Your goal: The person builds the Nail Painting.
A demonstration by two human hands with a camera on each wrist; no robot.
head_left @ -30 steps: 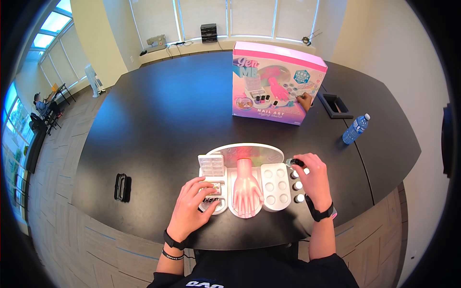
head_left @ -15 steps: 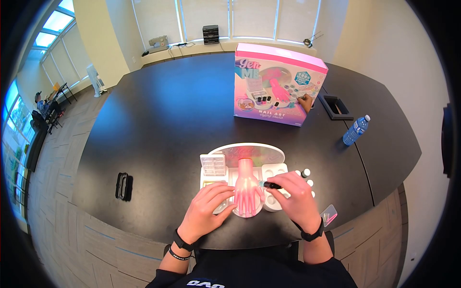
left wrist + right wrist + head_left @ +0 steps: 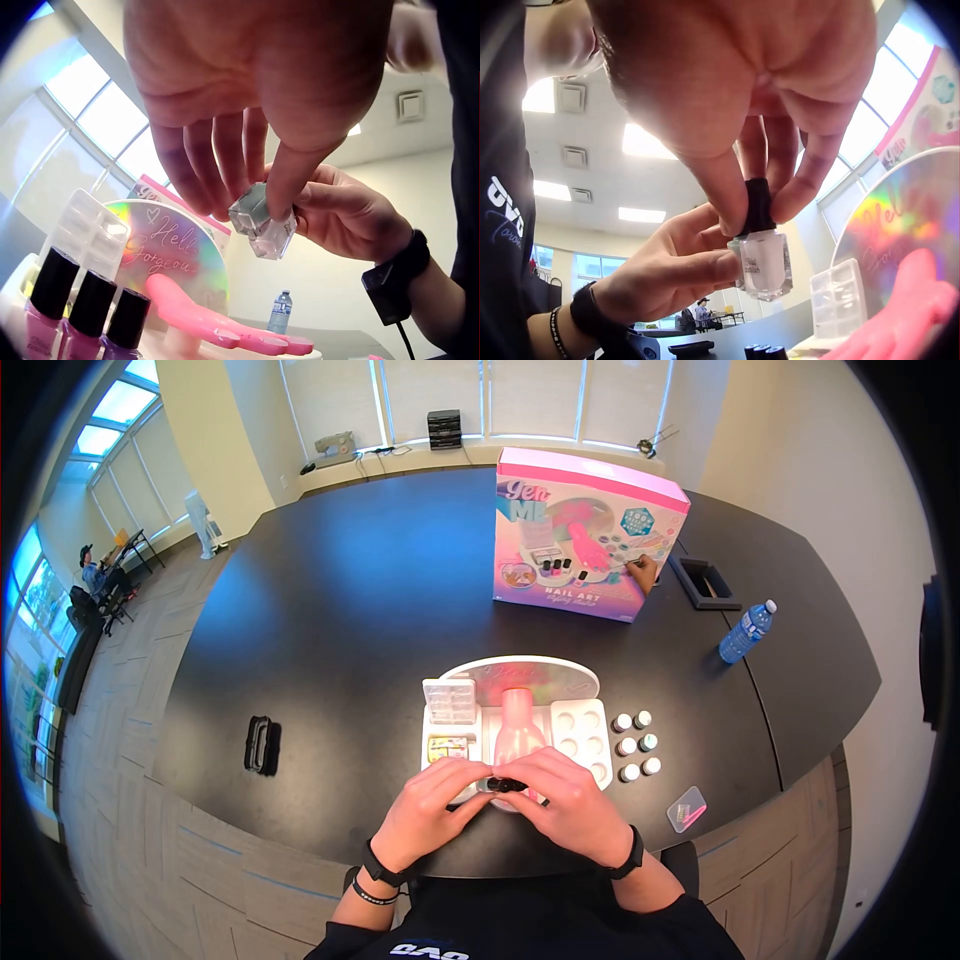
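Note:
Over the fingers of a pink model hand (image 3: 517, 738), my two hands meet. My right hand (image 3: 572, 808) pinches the black cap of a nail polish bottle (image 3: 765, 264) with white polish, its base pointing down. My left hand (image 3: 428, 806) has thumb and fingertips pinched on greyish-green clear glass (image 3: 249, 210) right beside the white polish; I cannot tell whether this is a second bottle. The model hand sits on a white nail-art stand (image 3: 430, 735) with a shiny mirror-like back panel (image 3: 169, 251). Black-capped polish bottles (image 3: 91, 306) stand in its left compartment.
Several white-capped bottles (image 3: 626, 747) stand right of the stand, near a small clear case (image 3: 687, 810). A nail art box (image 3: 590, 540) and a water bottle (image 3: 748, 632) are farther back. A black object (image 3: 262, 746) lies at left.
My right hand has brought the black-capped bottle from right of the stand leftward to the front of the model hand. My left hand has moved right from the left compartment to meet it.

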